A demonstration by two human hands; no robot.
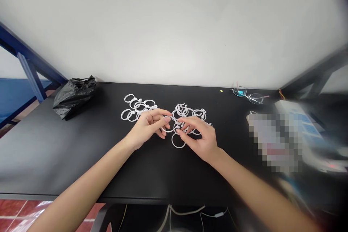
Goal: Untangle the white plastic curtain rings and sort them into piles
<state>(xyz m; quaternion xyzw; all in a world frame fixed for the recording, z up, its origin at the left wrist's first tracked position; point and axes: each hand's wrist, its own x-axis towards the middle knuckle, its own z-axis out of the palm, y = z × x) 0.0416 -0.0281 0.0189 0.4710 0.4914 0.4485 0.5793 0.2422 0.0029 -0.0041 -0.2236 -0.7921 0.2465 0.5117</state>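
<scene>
Between my two hands is a white plastic curtain ring (169,131), held a little above the black table. My left hand (149,126) pinches its left side between thumb and fingers. On the ring's right side, the thumb and fingertips of my right hand (202,135) close at its small clasp. Behind my left hand lies a loose group of white rings (135,108). A second group of white rings (187,110), several with clasps standing up, is behind and partly hidden by my right hand. One single ring (178,147) shows just below the right fingertips.
A crumpled black plastic bag (76,96) sits at the table's back left. Eyeglasses (248,96) lie at the back right, near a blurred-out item (274,143) and a white device (301,123). Cables (187,213) hang below the front edge of the black table (130,181).
</scene>
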